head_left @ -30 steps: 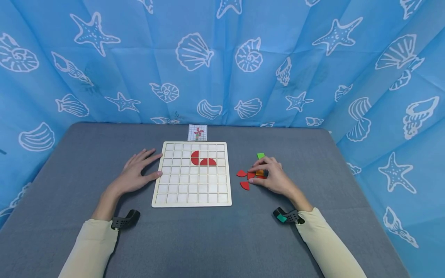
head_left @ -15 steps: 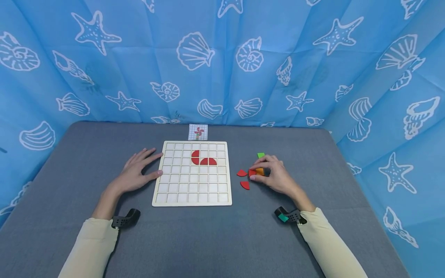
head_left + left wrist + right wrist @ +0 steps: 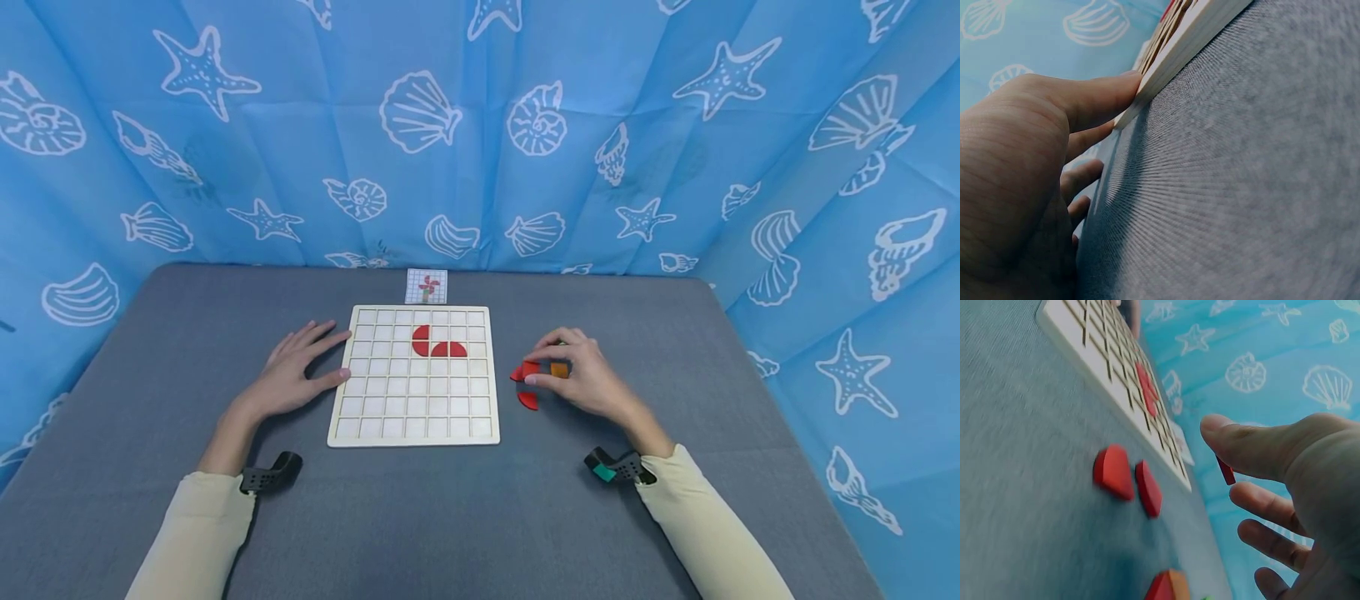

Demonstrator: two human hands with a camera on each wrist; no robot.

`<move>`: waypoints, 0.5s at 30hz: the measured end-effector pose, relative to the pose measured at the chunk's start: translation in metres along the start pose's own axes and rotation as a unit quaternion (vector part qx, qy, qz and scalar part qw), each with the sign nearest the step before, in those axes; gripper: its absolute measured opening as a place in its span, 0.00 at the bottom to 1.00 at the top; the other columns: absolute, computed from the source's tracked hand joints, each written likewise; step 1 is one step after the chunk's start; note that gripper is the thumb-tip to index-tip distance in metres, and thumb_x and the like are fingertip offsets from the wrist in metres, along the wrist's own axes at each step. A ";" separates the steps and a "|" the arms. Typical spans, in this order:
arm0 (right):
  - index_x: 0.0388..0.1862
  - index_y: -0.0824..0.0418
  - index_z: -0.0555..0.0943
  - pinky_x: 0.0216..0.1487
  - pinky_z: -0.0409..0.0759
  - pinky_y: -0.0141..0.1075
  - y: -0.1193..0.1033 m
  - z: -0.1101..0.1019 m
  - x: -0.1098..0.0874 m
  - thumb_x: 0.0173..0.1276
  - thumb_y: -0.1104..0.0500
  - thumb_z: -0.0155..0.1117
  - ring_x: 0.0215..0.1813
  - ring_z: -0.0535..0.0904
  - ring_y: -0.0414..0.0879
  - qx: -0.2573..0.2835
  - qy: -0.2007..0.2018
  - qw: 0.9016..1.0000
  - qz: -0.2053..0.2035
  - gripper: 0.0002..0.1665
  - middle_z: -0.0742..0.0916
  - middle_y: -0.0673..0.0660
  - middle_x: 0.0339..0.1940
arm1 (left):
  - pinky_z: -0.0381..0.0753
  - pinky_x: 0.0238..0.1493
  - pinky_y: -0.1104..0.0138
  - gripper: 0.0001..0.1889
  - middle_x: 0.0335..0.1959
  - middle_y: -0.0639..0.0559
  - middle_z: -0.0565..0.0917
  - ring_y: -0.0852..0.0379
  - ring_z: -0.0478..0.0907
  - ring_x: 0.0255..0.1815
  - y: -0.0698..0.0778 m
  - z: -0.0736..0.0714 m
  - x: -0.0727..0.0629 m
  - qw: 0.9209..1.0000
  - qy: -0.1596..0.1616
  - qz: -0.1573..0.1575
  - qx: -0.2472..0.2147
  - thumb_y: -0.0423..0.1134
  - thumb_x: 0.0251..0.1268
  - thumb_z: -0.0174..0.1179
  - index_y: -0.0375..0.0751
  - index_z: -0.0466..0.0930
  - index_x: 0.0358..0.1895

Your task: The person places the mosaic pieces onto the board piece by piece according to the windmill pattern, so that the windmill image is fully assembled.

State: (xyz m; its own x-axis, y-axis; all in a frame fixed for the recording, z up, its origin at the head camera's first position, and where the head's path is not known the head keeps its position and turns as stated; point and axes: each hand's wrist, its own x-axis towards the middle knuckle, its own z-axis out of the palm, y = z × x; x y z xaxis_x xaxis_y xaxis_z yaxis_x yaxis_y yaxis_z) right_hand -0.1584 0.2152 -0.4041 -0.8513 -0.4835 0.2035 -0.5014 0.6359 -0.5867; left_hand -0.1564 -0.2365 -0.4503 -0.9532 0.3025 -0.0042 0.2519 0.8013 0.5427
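— On the grey, fabric-covered counter [image 3: 420,525], what does the left hand [image 3: 288,375] do?

— Its fingers are spread apart, with the thumb touching the left edge of a square, pale wooden board with a white grid [image 3: 397,387]. Four red quarter-round tiles [image 3: 420,348] lie in its squares.

— And the right hand [image 3: 581,375]?

— To the right of the board, its fingers pinch a flat red tile [image 3: 1227,472], just above the counter. Two loose red tiles [image 3: 528,402] lie below it, near an orange block [image 3: 559,370]; a green piece [image 3: 562,342] is mostly hidden by the hand.

— Any print?

— Just beyond the board's far edge, a small white paper card [image 3: 426,286] carries a grid and a red pinwheel-like figure with green beneath; finer marks are too small to read.

— And the room?

— Behind the counter and along both sides hangs a creased blue curtain [image 3: 480,179] printed with white starfish and seashells. Cream sleeves [image 3: 193,533] and black wristbands [image 3: 272,473] cover the person's arms.
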 end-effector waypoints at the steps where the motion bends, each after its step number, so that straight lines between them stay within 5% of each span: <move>1: 0.47 0.58 0.91 0.57 0.62 0.59 -0.002 0.001 0.002 0.61 0.56 0.80 0.56 0.72 0.55 0.003 -0.002 1.000 -0.003 0.16 0.83 0.55 0.49 | 0.35 0.76 0.37 0.39 0.80 0.33 0.55 0.32 0.40 0.81 0.000 0.000 0.000 1.000 0.000 -0.001 0.000 0.58 0.70 0.61 0.43 0.64 0.78; 15: 0.48 0.58 0.91 0.56 0.65 0.55 -0.032 0.021 0.031 0.61 0.56 0.79 0.55 0.71 0.53 0.020 -0.018 0.999 -0.034 0.16 0.82 0.55 0.49 | 0.35 0.76 0.37 0.39 0.80 0.34 0.54 0.33 0.40 0.82 -0.001 -0.002 0.000 1.000 -0.008 -0.005 -0.003 0.58 0.71 0.60 0.44 0.63 0.79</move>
State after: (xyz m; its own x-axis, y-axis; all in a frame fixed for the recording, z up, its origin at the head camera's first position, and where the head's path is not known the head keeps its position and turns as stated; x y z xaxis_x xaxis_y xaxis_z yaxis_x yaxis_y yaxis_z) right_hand -0.1658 0.1667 -0.3955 -0.8092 -0.5461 0.2166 -0.5509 0.5771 -0.6029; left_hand -0.1569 -0.2381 -0.4494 -0.9527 0.3029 -0.0225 0.2416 0.8006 0.5483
